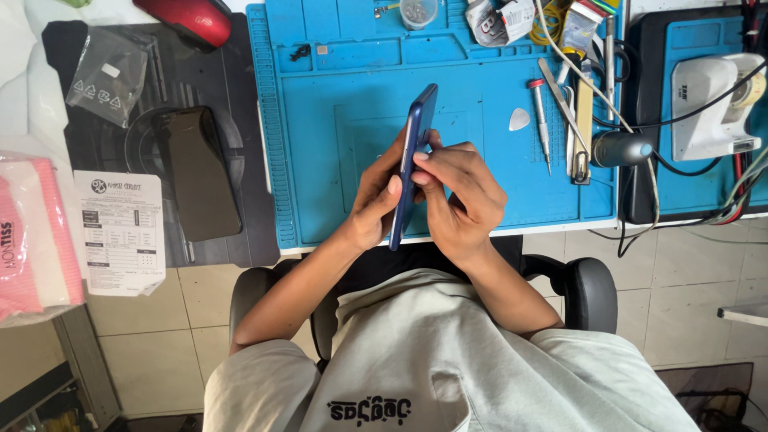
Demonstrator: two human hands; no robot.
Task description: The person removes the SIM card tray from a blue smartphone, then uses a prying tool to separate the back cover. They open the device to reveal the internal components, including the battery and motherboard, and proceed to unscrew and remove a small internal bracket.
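Head view, looking down at a seated person. Both hands are up over the near edge of the blue repair mat point(336, 144), holding a blue phone point(412, 164) on edge, so only its thin side shows. Phone tilted, top end pointing away from the body, bottom end near the mat's front edge.

Left hand point(374, 200) wraps the phone from the left, thumb pressed on the near side, closed around it. Right hand point(460, 192) pinches it from the right, fingertips on the edge near the middle, also closed on it. Hands touch each other around the phone.

On the mat to the right: a white triangular pick point(520, 119), a red-capped screwdriver point(541, 120), tweezers point(564, 100), all well apart from the hands. Small clear cup point(418, 12) at the mat's far edge.

Left of the mat, on a dark pad point(200, 80): a dark phone panel point(198, 172) lying flat, a clear plastic bag point(108, 76), a printed paper sheet point(120, 232). Pink packet point(32, 236) at far left. White device with cables point(716, 104) at far right on the worktop.
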